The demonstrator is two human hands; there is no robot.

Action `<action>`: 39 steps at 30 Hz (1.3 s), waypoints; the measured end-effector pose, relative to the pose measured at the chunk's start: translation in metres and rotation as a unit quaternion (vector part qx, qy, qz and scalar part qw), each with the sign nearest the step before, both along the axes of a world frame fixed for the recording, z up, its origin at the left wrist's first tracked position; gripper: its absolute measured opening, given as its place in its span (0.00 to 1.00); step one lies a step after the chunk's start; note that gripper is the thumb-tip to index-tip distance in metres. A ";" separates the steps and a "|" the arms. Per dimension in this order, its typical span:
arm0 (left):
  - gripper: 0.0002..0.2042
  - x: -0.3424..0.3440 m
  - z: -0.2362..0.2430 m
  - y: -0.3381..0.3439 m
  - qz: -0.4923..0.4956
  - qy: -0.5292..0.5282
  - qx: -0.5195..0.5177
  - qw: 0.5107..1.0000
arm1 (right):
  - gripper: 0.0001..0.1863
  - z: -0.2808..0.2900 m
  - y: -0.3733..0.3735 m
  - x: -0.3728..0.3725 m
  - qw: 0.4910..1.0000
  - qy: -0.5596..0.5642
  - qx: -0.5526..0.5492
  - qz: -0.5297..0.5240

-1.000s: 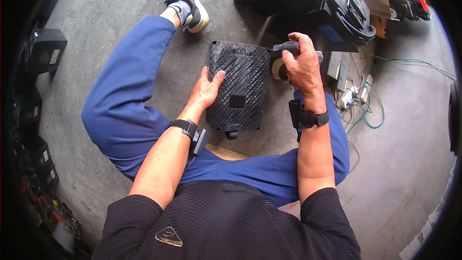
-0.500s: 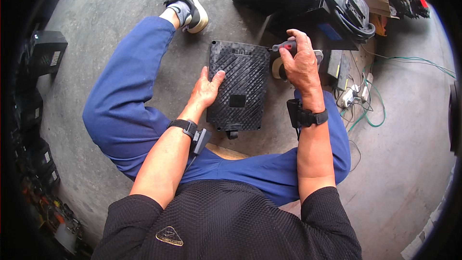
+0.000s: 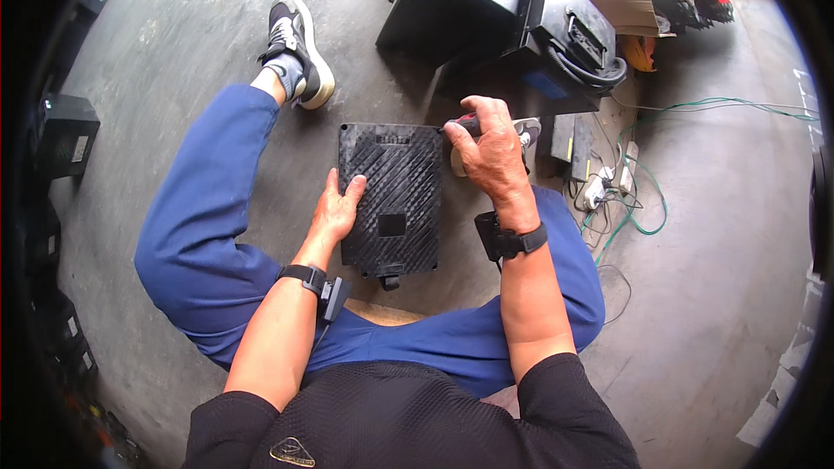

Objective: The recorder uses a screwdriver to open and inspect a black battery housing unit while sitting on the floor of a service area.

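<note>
A flat black plastic case [image 3: 393,247] with a ribbed lid lies between my legs, a short black stub sticking out of its near end. My left hand [image 3: 337,211] steadies its left side, thumb on the lid and the other fingers along the edge. In my closed right hand [image 3: 495,152] is a screwdriver [image 3: 469,124] with a dark grey and red handle, held at the case's far right corner. The hand mostly covers the tool, and its tip cannot be made out.
Black metal boxes [image 3: 460,9] with cables stand beyond the case. To the right, power strips [image 3: 599,187] and green wires [image 3: 665,200] lie on the concrete floor. A cardboard box [image 3: 621,4] sits at the far right; black battery-like blocks [image 3: 68,135] line the left.
The whole view has shifted, so everything sits lower and further left. My right hand has turned a little around the screwdriver at the same corner. My left hand keeps its place on the case.
</note>
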State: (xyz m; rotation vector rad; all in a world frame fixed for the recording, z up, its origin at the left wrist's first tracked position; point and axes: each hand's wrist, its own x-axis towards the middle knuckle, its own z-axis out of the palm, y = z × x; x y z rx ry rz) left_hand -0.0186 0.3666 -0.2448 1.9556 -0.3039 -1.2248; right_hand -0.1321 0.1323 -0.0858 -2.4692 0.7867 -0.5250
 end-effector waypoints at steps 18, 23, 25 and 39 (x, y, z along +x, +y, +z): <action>0.57 -0.001 0.002 -0.002 -0.015 -0.021 0.010 1.000 | 0.23 -0.004 -0.004 -0.003 0.998 -0.048 0.047 0.004; 0.58 -0.001 0.013 -0.003 -0.010 -0.032 0.017 0.999 | 0.22 -0.005 -0.004 -0.004 0.999 -0.032 0.036 -0.008; 0.58 0.000 0.017 -0.003 -0.011 -0.027 0.021 0.999 | 0.22 -0.002 -0.001 -0.004 0.999 -0.031 0.041 -0.014; 0.58 0.000 0.020 -0.004 -0.001 -0.016 0.012 1.000 | 0.20 0.034 -0.003 -0.007 0.998 -0.041 0.032 -0.036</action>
